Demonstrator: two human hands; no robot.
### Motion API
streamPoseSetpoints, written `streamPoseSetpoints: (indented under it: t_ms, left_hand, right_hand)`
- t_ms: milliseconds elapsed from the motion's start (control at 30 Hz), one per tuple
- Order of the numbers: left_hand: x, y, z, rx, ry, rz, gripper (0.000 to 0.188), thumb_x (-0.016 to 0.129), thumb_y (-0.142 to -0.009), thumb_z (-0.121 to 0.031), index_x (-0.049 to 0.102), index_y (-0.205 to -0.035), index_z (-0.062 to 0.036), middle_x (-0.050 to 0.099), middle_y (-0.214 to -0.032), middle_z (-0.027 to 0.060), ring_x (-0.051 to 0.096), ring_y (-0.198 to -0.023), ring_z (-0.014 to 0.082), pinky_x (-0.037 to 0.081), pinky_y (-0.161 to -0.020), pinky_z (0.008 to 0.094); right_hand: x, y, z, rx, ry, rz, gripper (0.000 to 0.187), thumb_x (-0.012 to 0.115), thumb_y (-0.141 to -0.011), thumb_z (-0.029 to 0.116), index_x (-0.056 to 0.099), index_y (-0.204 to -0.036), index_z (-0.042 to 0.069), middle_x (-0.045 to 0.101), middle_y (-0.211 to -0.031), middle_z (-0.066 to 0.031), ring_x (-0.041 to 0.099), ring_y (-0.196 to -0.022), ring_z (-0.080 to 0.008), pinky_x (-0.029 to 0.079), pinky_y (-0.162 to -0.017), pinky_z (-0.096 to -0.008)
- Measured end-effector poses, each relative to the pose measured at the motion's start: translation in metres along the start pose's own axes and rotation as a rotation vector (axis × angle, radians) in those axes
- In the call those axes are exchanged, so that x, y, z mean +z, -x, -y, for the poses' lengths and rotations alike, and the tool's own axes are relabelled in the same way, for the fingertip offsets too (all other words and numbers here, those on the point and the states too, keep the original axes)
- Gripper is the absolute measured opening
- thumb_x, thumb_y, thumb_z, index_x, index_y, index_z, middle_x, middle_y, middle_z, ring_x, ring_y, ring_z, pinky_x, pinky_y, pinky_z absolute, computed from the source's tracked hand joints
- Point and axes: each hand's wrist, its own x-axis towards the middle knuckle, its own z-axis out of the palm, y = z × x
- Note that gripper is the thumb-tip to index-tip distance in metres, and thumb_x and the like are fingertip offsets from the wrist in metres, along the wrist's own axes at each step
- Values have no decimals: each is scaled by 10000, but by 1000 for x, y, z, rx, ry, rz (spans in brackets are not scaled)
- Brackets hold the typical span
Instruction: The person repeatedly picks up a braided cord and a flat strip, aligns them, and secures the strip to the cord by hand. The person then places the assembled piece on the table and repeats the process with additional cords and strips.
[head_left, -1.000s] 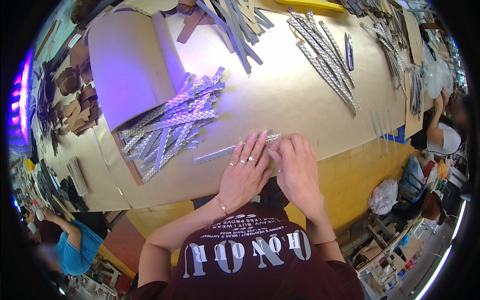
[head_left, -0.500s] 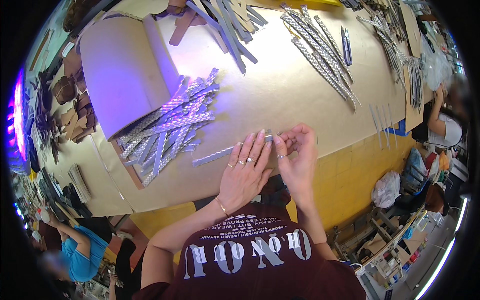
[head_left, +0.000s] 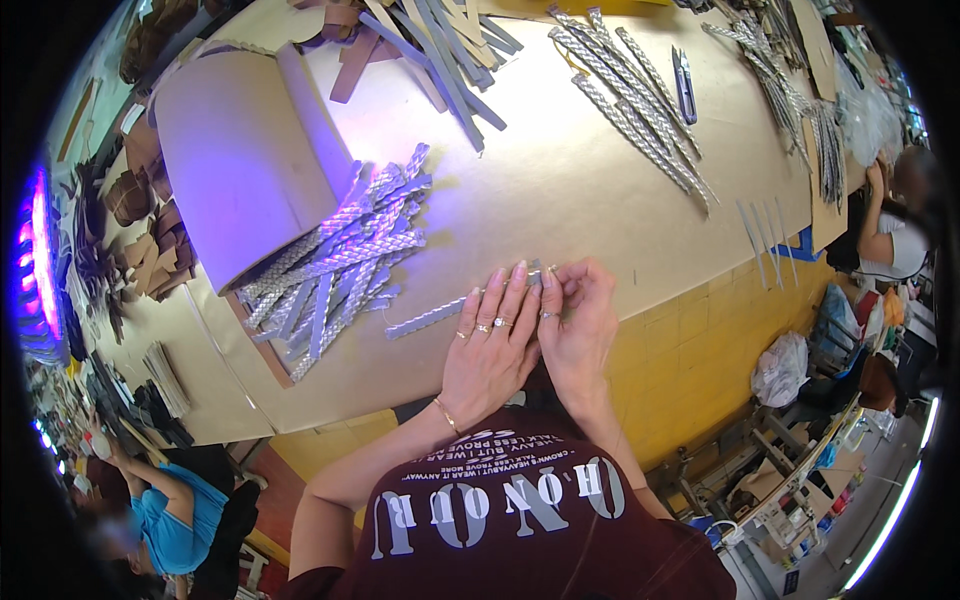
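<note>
A silvery braided strap (head_left: pixel 422 320) with a grey backing strip lies on the paper-covered table in front of me. My left hand (head_left: pixel 488 345) rests flat across it, fingers stretched out, pressing it down. At the strap's right end my right hand (head_left: pixel 580 325) is closed, thumb and forefinger pinched together on the tip. The fingers partly hide that end. Just left of my hands lies a heap of similar braided straps (head_left: pixel 350 250), several with grey strips on them.
A large curled brown sheet (head_left: pixel 235 150) stands behind the heap. Grey and tan strips (head_left: pixel 440 60) lie at the far side, with longer braids (head_left: pixel 640 110) and thread snips (head_left: pixel 684 85) farther right. Thin grey strips (head_left: pixel 765 245) hang over the right edge. Co-workers sit on both sides.
My right hand has drawn in slightly toward the strap's end, its fingers curling closer together. The left hand stays flat on the strap. The whole view has shifted a little.
</note>
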Motion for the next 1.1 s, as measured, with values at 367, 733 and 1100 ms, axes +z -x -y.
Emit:
streamPoseSetpoints:
  t_ms: [367,733,1100]
  left_hand:
    - [-5,-1,5,13,181,-17,687,669,-873,-257,410,-1466,-27,318,-1569,194,281,-1458,377,223,-1185,511]
    - [-11,-3,36,-19,63,-415,323,716,-850,-170,664,-1145,-48,536,-1400,143,558,-1132,307,422,-957,434]
    - [-100,45,71,-207,81,-638,239,714,-831,-9,684,-1064,-51,706,-1003,112,658,-928,279,468,-834,391]
  right_hand:
    - [-9,-20,-9,104,-101,-49,399,708,-843,29,532,-1201,38,539,-843,-84,547,-804,-260,443,-785,-379]
    - [-48,-53,-17,57,-54,-40,189,648,-929,98,645,-1101,21,599,-929,-127,584,-689,-224,494,-657,-334]
    - [-64,-108,-32,-244,214,-184,187,695,-893,176,675,-1027,46,612,-1000,-116,581,-906,-295,442,-820,-415]
